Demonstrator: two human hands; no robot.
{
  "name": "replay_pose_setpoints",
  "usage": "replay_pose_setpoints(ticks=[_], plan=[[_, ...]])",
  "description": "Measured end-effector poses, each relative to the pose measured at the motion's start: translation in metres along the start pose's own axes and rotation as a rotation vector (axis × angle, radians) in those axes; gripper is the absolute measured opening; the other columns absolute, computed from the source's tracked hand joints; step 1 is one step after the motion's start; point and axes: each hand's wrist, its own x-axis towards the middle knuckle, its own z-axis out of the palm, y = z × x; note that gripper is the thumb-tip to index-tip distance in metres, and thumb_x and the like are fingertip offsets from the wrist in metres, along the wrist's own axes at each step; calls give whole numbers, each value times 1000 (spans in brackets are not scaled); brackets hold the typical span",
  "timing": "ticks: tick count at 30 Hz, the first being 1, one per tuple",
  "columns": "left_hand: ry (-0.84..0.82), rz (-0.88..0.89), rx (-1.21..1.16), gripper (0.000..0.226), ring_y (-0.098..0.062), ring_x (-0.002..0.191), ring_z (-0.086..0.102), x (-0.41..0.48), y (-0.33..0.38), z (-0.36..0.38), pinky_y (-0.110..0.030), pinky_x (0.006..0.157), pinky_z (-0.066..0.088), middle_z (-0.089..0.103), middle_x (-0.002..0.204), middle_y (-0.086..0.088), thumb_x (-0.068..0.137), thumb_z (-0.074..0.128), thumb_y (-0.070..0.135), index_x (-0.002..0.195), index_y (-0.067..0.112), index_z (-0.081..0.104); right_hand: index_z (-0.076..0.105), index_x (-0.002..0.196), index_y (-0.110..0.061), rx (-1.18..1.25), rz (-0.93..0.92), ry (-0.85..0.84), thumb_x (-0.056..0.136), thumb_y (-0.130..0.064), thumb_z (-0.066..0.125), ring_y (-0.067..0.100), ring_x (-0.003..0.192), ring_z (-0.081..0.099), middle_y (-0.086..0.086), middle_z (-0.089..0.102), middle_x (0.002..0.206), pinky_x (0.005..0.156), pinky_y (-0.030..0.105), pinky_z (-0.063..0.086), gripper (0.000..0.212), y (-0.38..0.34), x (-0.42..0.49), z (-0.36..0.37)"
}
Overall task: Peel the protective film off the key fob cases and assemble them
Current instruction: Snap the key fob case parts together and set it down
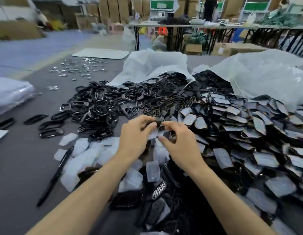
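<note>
Both hands meet above the middle of the table. My left hand grips a small black key fob case piece at its fingertips. My right hand pinches a pale translucent film that hangs below the piece; whether the film still sticks to it is too blurred to tell. Black case frames are heaped to the left of centre. Film-covered case plates are piled to the right. Peeled films lie scattered in front of my left hand.
Two white plastic bags lie open at the back of the piles. A black pen lies at the front left. Small shiny metal parts are spread at the far left, behind them a flat white sheet. A wrapped bundle sits at the left edge.
</note>
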Motion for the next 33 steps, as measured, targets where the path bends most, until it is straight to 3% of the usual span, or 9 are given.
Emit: replay_pose_setpoints(ticks=[3, 5, 12, 18, 22, 25, 27, 30, 33], plan=[[-70, -44, -230, 14, -9, 41, 59, -13, 17, 7, -17, 42, 41, 63, 51, 9, 87, 69, 18, 88, 26, 57, 66, 96, -19, 264, 21, 172, 84, -15, 72, 1, 68, 60, -11, 67, 81, 63, 11, 45, 14, -3, -9, -12], [-79, -36, -262, 15, -11, 35, 55, -20, 25, 12, -16, 38, 39, 60, 47, 7, 89, 68, 16, 82, 23, 57, 67, 91, -20, 397, 71, 173, 82, -15, 73, 0, 60, 59, -13, 66, 69, 58, 12, 45, 11, -1, -12, -22], [-134, -142, -588, 13, -10, 51, 63, -51, 26, 24, -20, 50, 52, 68, 60, -1, 89, 62, -1, 81, 9, 61, 66, 89, -28, 571, 178, -49, 76, -7, 77, 15, 62, 60, -4, 65, 71, 62, 34, 57, 26, 5, -40, -32], [-101, -110, -550, 12, -19, 57, 68, -47, 19, 9, -25, 50, 53, 74, 73, -5, 96, 54, 10, 87, 17, 58, 71, 83, -20, 728, 210, -17, 77, 8, 70, 7, 53, 54, -7, 59, 65, 55, 15, 45, 28, 14, -41, -33], [144, -468, -666, 22, -13, 44, 61, 15, -9, -11, -19, 40, 46, 69, 65, -11, 95, 41, 0, 83, 6, 58, 71, 83, -28, 667, 274, 71, 80, 11, 61, 7, 52, 50, -8, 57, 57, 52, 15, 43, 40, 27, -38, -33], [206, -757, -373, 34, -16, 37, 42, 70, -41, -19, -19, 38, 31, 55, 63, -11, 89, 35, 9, 64, 5, 58, 72, 77, -23, 743, 314, 67, 81, 14, 56, 11, 66, 54, -6, 64, 66, 70, 31, 52, 40, 30, -34, -33], [223, -821, -143, 48, -27, 59, 54, 89, -53, -20, -26, 51, 43, 60, 74, -12, 94, 34, 32, 74, 3, 66, 69, 67, -20, 775, 318, 43, 81, 15, 55, 14, 68, 53, -4, 63, 66, 75, 36, 53, 40, 27, -35, -32], [117, -760, 205, 72, -30, 80, 61, 102, -60, -14, -31, 64, 50, 62, 101, -13, 82, 51, 69, 102, 0, 56, 57, 56, -21, 828, 350, 26, 80, 18, 49, 7, 59, 43, -4, 50, 58, 59, 18, 51, 47, 24, -38, -34], [29, -675, 391, 58, -28, 82, 62, 110, -62, -4, -31, 64, 47, 67, 100, -15, 77, 72, 54, 95, 1, 56, 49, 58, -19, 843, 381, -12, 79, 20, 38, 4, 46, 35, -5, 42, 53, 44, 14, 36, 45, 20, -38, -38]])
